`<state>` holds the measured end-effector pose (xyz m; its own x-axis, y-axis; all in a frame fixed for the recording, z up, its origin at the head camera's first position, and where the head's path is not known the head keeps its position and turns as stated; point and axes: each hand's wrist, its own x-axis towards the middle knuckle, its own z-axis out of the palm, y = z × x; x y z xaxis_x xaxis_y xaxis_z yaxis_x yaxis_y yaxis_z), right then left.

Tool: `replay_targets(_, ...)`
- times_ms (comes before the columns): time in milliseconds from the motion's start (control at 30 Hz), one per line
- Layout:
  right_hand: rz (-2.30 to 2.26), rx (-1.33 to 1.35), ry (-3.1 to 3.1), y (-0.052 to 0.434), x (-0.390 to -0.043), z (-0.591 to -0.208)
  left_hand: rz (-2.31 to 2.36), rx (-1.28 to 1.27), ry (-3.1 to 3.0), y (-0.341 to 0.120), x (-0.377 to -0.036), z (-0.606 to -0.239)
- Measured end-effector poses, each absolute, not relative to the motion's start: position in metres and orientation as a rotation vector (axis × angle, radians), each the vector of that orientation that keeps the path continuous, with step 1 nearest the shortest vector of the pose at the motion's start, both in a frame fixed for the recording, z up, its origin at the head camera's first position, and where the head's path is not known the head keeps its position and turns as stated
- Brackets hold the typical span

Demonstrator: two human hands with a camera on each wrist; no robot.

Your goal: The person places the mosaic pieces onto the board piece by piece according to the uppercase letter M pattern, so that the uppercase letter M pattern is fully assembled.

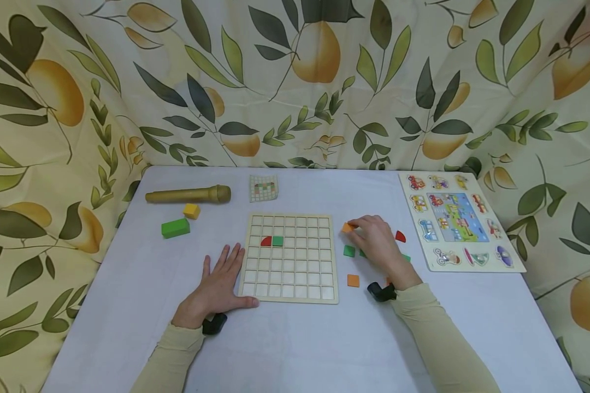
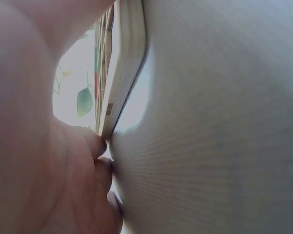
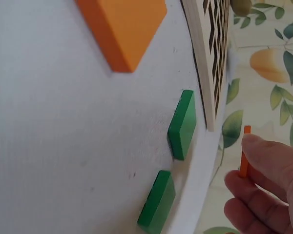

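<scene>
A wooden grid board (image 1: pixel 288 273) lies mid-table, with a red quarter-circle tile (image 1: pixel 266 241) and a green square tile (image 1: pixel 277 241) side by side in its upper rows. My left hand (image 1: pixel 215 286) rests spread at the board's left edge, its thumb by the lower left corner. To the right of the board, my right hand (image 1: pixel 377 244) pinches an orange tile (image 3: pixel 244 151) between thumb and fingers. Beneath and around that hand lie a green tile (image 1: pixel 349 251), an orange square tile (image 1: pixel 353 280) and a red tile (image 1: pixel 400 236); some others are partly hidden by the hand.
A small pattern card (image 1: pixel 263 189) lies behind the board. Back left are a wooden microphone-shaped stick (image 1: pixel 187 195), a yellow cube (image 1: pixel 192 211) and a green block (image 1: pixel 175 228). A picture puzzle board (image 1: pixel 423 256) occupies the right side, before a patterned curtain (image 1: pixel 295 109).
</scene>
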<state>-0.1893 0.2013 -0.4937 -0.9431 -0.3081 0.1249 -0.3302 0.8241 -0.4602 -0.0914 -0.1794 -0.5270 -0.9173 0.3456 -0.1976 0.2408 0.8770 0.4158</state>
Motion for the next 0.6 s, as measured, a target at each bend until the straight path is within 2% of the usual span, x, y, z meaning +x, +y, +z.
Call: replay_targets(600, 0.71, 0.676, -2.985, 0.17, -0.184, -0.494, 0.571, 0.44, 2.78, -0.179, -0.091, -0.527)
